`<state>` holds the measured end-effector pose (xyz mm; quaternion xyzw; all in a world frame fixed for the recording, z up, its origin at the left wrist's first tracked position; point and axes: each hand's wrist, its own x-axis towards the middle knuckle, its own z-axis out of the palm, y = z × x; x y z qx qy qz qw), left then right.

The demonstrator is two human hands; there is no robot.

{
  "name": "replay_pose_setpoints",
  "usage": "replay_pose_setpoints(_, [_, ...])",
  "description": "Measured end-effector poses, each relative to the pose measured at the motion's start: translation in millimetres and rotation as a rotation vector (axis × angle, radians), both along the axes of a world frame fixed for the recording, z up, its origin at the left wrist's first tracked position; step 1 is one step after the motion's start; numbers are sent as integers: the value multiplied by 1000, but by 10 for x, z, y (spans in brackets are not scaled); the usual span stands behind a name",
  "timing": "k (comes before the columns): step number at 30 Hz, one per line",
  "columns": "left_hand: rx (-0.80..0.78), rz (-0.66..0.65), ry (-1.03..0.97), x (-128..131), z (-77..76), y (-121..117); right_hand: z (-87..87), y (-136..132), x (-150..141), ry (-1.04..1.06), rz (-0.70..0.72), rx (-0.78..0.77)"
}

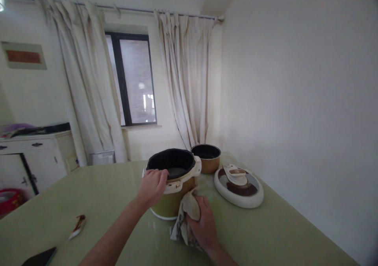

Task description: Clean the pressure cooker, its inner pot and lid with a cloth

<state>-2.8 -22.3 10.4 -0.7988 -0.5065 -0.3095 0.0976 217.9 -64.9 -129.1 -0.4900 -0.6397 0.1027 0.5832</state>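
Left hand [153,186] grips cooker [169,204]; right hand [204,223] holds cloth [188,210].

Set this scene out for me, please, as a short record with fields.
Left hand: on the near rim of the cooker body
Right hand: gripping a cloth, apparently against the cooker body's side
Cooker body: upright, open-topped, dark inside
Pot: behind and right of the cooker body, brown outside, dark inside
Lid: off, lying at right on the green table
Backdrop: window between pale curtains
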Motion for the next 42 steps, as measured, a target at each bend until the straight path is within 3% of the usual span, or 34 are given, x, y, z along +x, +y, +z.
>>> replay_pose_setpoints(2, [12, -63, -31, -125, 7, 55, 94, -27, 58, 70, 3, 9])
replay_pose_setpoints(5, [50, -110, -80, -225, -52, 109, 618, -7, 87, 25, 0, 96])
replay_pose_setpoints(10, [86, -122, -127, -185, -171, 125, 1691, 143, -97, -623, 173, -46])
replay_pose_setpoints(12, [97, -134, -138, -171, -182, 127, 1977, 218, -203, -884, 264, -71])
replay_pose_setpoints(15, [115, -142, -149, -188, -179, 134, 2240, 319, -287, -1095, 402, -118])
replay_pose_setpoints(19, [127, -141, -137, -240, -182, 147, 2351, 380, -141, -1112, 462, -256])
replay_pose_setpoints(26, [123, -141, -145, -220, -194, 154, 2245, 423, 318, -943, 556, -292])
replay_pose_setpoints(29, [111, -158, -147, -228, -193, 153, 2285, 491, 227, -900, 571, -277])
replay_pose_setpoints(32, [118, -185, -172, -288, -234, 178, 2334, 520, -70, -868, 503, -143])
replay_pose_setpoints(36, [174, -161, -248, -384, -329, 224, 2367, 513, -411, -1052, 595, -118])
replay_pose_setpoints(39, [164, -135, -233, -411, -340, 221, 2400, 543, -393, -1118, 614, -133])
replay_pose_setpoints(42, [143, -138, -201, -407, -296, 193, 2438, 611, -194, -1125, 623, -167])
